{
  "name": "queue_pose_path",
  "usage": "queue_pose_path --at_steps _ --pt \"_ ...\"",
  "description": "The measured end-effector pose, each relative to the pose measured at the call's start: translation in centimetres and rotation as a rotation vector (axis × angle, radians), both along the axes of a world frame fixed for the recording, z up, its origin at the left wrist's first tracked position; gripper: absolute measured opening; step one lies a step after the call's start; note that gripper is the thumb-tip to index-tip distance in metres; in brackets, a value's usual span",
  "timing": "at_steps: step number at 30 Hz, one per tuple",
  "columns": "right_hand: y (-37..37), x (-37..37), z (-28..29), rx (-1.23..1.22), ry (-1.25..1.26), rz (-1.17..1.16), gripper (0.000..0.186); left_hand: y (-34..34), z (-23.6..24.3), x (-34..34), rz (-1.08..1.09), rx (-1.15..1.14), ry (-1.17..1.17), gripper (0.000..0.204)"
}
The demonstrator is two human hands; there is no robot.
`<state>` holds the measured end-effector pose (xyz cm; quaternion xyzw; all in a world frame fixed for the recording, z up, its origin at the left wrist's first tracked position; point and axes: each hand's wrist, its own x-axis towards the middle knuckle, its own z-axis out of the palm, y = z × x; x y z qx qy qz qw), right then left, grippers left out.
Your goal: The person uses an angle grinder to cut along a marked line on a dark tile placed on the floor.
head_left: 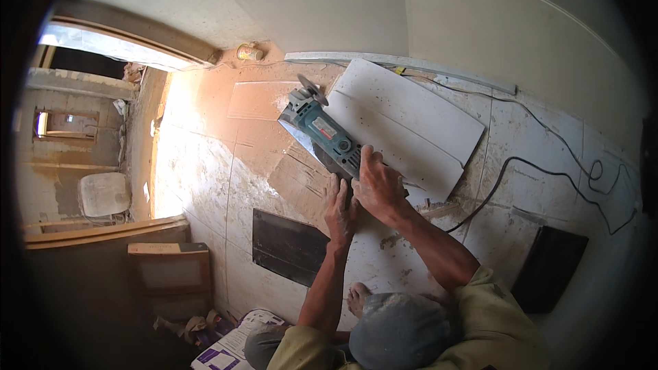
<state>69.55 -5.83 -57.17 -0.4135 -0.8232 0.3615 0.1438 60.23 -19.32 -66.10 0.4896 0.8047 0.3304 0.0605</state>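
Note:
A teal angle grinder (327, 131) is held over the dusty floor, its disc (312, 89) at the far end and pointing away from me. My right hand (379, 186) wraps round the rear of its body. Close beside it, my left hand (340, 210) is closed at the grinder's rear underside, its grip partly hidden. Beneath and to the right of the tool lies a large white panel (418, 133) with a line across it. A dusty brown sheet (298, 181) lies under the grinder's left side. Nearer me is a dark rectangular tile (289, 247).
A black cord (510, 159) curves across the floor at right. Another dark tile (550, 267) lies at the near right. A metal bar (404, 68) runs along the wall, with a yellow tub (249, 52) left of it. My bare foot (358, 298) and a printed bag (240, 339) are close by.

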Motion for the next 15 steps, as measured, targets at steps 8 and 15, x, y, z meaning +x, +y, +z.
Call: queue_pose_path --at_steps 8,15 --pt "-1.8 -3.0 -1.4 0.349 -0.226 0.087 0.045 -1.1 0.5 -1.6 -0.172 -0.053 -0.130 0.047" --pt "-2.2 -4.9 -2.9 0.322 -0.208 0.070 0.055 -1.6 0.4 -1.1 -0.071 -0.038 -0.170 0.048"
